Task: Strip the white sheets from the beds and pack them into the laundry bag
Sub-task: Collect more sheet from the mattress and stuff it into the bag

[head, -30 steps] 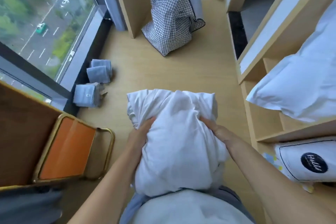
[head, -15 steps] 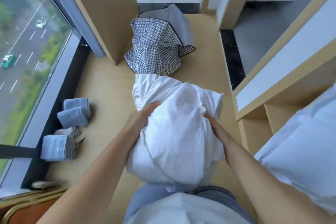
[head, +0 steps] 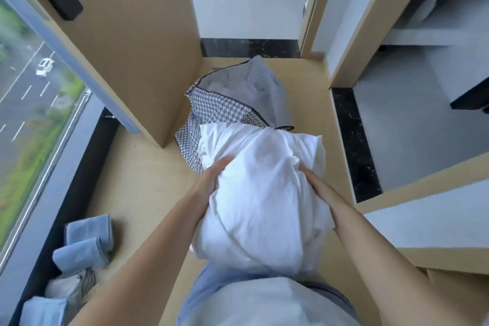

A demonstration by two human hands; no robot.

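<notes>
While between hands (head: 215,176) (head: 315,185), sheets (head: 260,193) lengthwise bagward

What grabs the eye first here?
A big bundle of white sheets sits centre frame, held between the left hand and right hand. Just beyond it on the floor stands the open houndstooth bag, with something pale inside. A big window fills the far left.
</notes>
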